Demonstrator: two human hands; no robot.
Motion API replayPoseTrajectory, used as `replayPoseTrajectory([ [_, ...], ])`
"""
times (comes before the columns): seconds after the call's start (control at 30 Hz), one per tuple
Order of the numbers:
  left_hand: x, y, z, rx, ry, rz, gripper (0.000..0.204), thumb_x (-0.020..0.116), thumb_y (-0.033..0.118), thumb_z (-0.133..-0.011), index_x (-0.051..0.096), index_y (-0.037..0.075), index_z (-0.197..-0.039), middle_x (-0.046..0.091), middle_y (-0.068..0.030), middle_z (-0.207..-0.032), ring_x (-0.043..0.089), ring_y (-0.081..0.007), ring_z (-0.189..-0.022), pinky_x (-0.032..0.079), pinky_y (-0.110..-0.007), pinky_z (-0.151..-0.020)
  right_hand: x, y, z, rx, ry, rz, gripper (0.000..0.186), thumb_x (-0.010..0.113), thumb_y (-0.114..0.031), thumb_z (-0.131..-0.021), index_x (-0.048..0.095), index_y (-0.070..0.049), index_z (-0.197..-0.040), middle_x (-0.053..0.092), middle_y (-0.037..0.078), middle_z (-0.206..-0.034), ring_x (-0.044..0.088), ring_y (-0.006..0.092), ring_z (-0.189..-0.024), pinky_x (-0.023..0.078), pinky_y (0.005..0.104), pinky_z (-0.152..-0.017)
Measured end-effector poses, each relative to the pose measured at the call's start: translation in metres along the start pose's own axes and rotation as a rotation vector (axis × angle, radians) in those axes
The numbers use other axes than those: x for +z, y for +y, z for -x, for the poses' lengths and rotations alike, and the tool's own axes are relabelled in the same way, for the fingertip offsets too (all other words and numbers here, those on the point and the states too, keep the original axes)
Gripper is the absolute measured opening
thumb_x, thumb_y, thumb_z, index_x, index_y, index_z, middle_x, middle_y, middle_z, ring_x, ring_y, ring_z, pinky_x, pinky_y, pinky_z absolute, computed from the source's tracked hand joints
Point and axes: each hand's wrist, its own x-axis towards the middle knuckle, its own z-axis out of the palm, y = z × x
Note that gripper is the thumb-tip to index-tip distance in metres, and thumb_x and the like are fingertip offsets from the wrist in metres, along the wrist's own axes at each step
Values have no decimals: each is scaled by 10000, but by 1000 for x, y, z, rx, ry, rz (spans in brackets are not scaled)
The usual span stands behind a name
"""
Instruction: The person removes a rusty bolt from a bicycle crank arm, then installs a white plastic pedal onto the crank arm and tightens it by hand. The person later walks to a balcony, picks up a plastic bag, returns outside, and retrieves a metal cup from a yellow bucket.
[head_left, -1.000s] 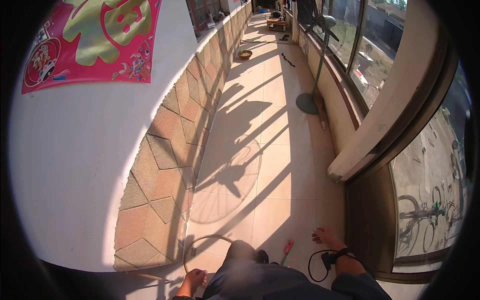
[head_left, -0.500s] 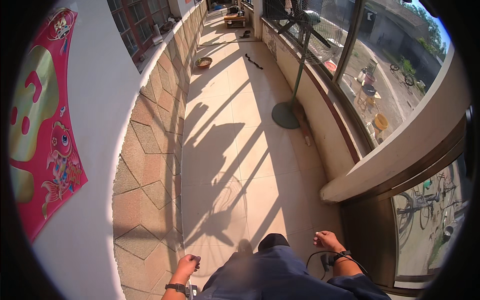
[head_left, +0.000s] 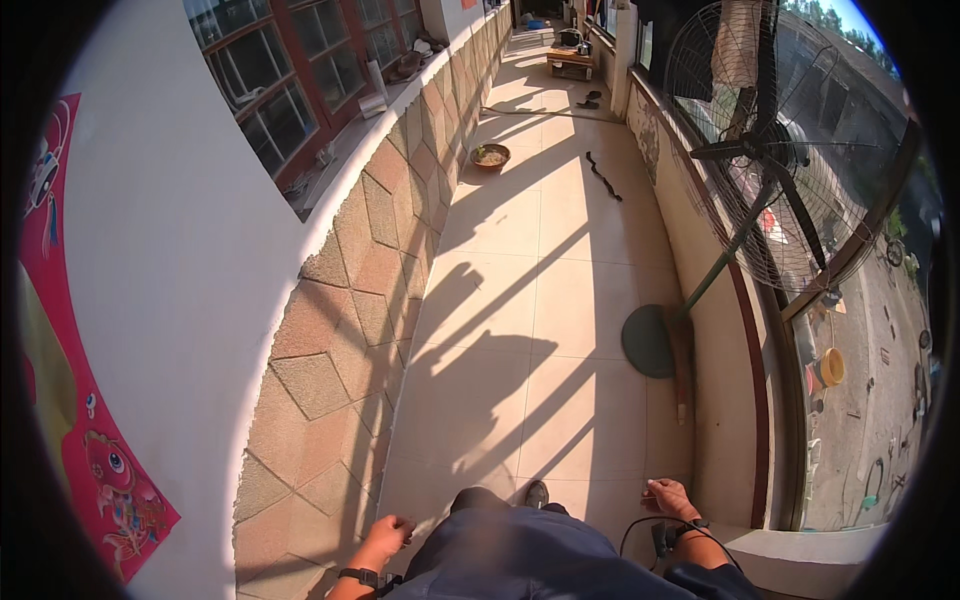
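Observation:
Low at the left is my left hand, its fingers curled in loosely, with nothing visible in them. A dark band circles that wrist. My right hand hangs at the lower right with bent fingers and nothing to be made out in its grasp. A black cable loops beside the right wrist, which also wears a dark band. Both hands are apart from the things around them. Ahead on the right stands a pedestal fan with a wire cage, dark blades and a round green base.
A tiled wall and windowsill line the left; a low wall with windows bounds the right. On the tiled floor lie a brown bowl, a dark strip and shoes. Farther off stands a wooden stand.
I have moved forward along the passage. The fan, bowl and dark strip appear nearer and farther right in view. A shoe now shows below me; both hands stay low at my sides.

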Motion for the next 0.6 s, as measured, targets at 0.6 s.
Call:
replayPoseTrajectory([
  [0.6,-39,551,-420,139,-120,-58,181,700,201,-884,652,42,-957,679,-43,-767,615,-104,-658,466,-268,-550,94,-455,-286,44,45,65,295,591,-260,-981,639,7,-1095,710,153,-957,714,272,-769,586,365,-625],
])
